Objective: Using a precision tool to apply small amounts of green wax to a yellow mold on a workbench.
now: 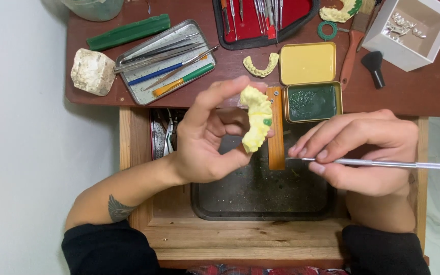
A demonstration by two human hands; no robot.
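Note:
My left hand [210, 137] holds a yellow plaster dental cast [257, 118] upright between thumb and fingers; a small green wax spot shows on its side. My right hand [362, 153] grips a thin metal carving tool [383, 164] that lies level, its tip pointing left toward the cast, a short gap away. Both hands hover over a dark tray [260, 196] set in an open wooden drawer [240, 237].
On the brown bench: a metal tray of instruments [138, 91], a green wax bar [128, 31], a plaster lump [92, 71], a red instrument case [253, 25], another yellow cast [260, 65], an open tin with green wax [312, 102], a white box [408, 33], a small black brush [374, 66].

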